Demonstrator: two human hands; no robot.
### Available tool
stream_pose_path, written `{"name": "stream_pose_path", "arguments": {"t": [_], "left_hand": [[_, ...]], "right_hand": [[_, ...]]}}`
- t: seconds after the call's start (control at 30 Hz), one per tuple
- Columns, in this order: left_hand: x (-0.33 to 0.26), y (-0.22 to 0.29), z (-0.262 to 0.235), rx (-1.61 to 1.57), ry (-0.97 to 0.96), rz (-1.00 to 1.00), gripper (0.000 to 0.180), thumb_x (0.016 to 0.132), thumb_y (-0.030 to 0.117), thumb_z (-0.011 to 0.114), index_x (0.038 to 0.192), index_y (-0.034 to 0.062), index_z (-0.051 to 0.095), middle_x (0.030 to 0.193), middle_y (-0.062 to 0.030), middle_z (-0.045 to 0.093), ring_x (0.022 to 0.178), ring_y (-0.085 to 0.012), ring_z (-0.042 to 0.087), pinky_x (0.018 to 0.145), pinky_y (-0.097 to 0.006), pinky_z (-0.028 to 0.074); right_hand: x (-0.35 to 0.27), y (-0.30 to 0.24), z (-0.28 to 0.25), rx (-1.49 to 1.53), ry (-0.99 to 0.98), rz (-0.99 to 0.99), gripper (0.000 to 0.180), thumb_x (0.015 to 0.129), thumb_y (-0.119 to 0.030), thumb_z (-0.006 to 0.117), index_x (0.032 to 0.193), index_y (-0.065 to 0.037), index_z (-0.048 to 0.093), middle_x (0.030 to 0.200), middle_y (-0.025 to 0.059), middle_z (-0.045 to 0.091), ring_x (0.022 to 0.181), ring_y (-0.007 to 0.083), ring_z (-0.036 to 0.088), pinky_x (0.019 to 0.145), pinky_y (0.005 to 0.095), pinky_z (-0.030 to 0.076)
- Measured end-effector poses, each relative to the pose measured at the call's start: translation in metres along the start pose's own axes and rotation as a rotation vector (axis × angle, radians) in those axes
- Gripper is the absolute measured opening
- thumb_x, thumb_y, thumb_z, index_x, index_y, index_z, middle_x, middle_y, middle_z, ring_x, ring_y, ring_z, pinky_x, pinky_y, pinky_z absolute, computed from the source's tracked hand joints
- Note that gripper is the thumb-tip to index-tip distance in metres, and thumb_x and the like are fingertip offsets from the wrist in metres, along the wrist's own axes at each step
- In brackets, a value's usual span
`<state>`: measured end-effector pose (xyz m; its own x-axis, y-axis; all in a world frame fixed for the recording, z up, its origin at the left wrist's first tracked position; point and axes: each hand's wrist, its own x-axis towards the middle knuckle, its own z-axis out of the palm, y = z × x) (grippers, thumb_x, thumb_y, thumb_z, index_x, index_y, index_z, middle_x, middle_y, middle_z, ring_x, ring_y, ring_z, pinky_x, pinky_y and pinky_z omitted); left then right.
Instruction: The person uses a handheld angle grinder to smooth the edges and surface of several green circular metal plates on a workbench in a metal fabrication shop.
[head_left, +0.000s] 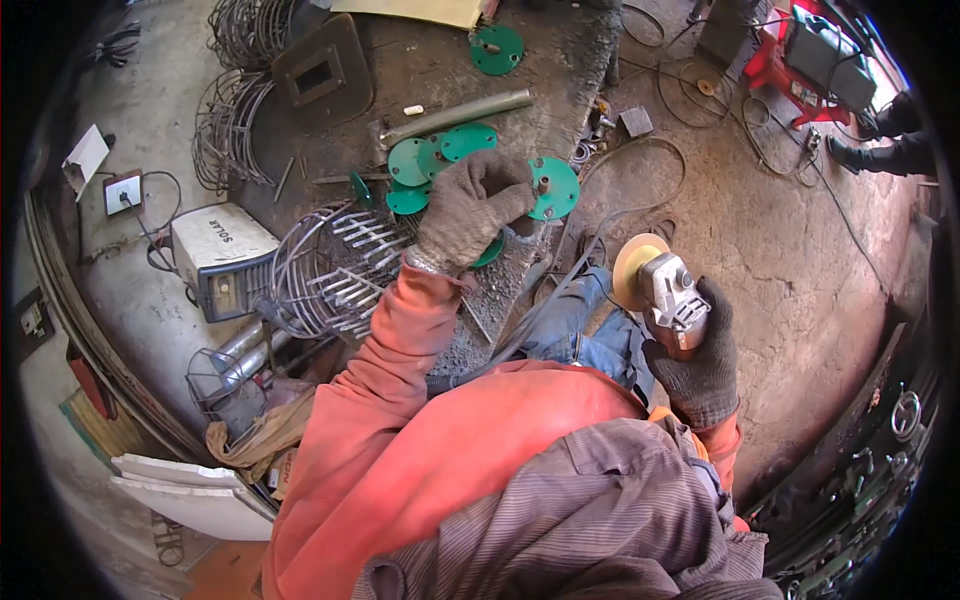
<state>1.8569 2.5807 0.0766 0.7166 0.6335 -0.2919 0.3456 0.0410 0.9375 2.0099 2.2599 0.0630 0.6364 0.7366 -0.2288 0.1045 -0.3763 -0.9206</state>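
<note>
My left hand point(475, 205), in a grey-brown knit glove, is closed over the workbench, its fingertips at the left rim of a round green metal disc point(562, 190) with a short stub in its middle. The fingers partly cover that rim. Several more green discs lie just beyond the hand, among them a pale one point(405, 162) and a darker one point(468, 141). My right hand point(705, 370), also gloved, grips an angle grinder point(677, 300) off the bench's right side. The grinder's yellowish disc point(637, 270) points up and to the left.
A metal tube point(460, 117) lies behind the discs. Wire coils point(235, 130) and a white-topped welding machine point(225, 250) are at left. Another green disc point(497, 50) sits farther back. Cables point(640, 150) cross the floor at right, near a red stand point(790, 85) and a person's leg point(880, 155).
</note>
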Motion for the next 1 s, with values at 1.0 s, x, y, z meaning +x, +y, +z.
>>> {"name": "stream_pose_path", "arguments": {"t": [1.0], "left_hand": [[0.001, 0.008, 0.012, 0.3, -0.236, -0.125, 0.025, 0.094, 0.016, 0.072, 0.111, -0.0016, 0.077, 0.098, -0.0098, 0.078, 0.088, -0.0134, 0.072, 0.081, -0.031, 0.057]], "right_hand": [[0.028, -0.019, 0.024, -0.141, -0.193, -0.122, 0.094, 0.07, -0.016, 0.09, 0.15, -0.01, 0.042, 0.121, 0.0235, 0.069, 0.11, 0.0449, 0.07, 0.086, 0.0488, 0.058]]}}
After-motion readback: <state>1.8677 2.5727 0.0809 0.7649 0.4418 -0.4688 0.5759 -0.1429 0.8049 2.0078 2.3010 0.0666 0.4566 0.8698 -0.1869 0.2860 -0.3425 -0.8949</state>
